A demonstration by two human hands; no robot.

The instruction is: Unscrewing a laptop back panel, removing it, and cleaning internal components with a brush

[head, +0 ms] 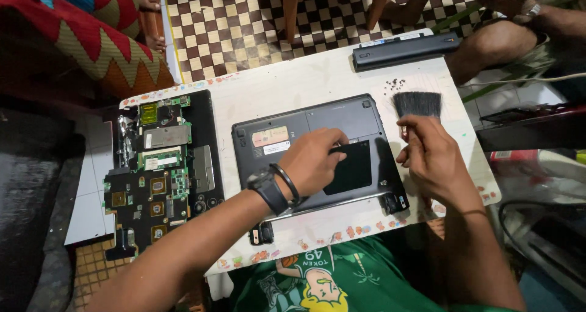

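1. A rectangular peach-orange label (270, 136) sits on the upturned dark grey laptop base (342, 120), toward its left side.
2. A smaller white rectangular label (276, 148) lies just below the peach one, touching it.
3. A narrow white label strip (390, 39) runs along the long black battery (406, 50) at the table's far edge.

Home floor repair spot: checkered tiles (244, 19)
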